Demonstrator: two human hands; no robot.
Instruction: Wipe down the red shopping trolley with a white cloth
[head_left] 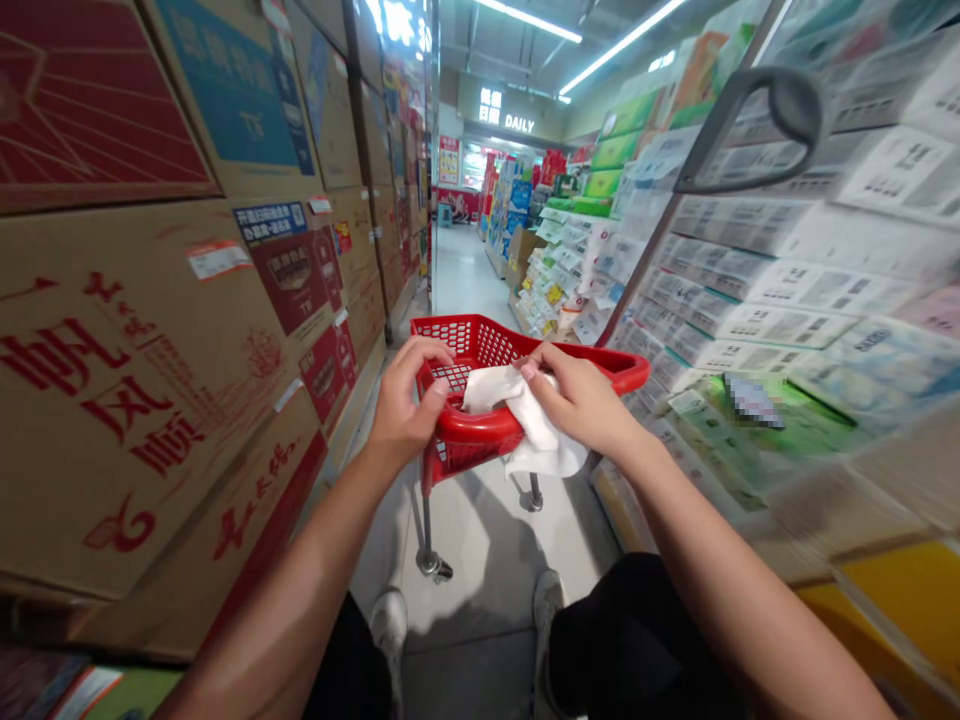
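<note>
A red plastic basket (pixel 480 425) with mesh walls stands in front of me on a wheeled metal frame. My left hand (pixel 411 400) is curled over its left near corner, with the thumb on the inner side. Over the near rim, towards the right, hangs a crumpled white cloth (pixel 546 445); part of it lies inside the basket. My right hand (pixel 574 395) pinches the cloth between thumb and fingers against the rim. Part of the basket floor is hidden by the cloth and my hands.
Stacked cardboard cartons (pixel 112 400) wall off the left side. White tissue packs (pixel 787 300) are piled on the right. A grey handle (pixel 787 110) on a slanted pole rises at the upper right. The tiled aisle (pixel 472 270) runs ahead past more shelves.
</note>
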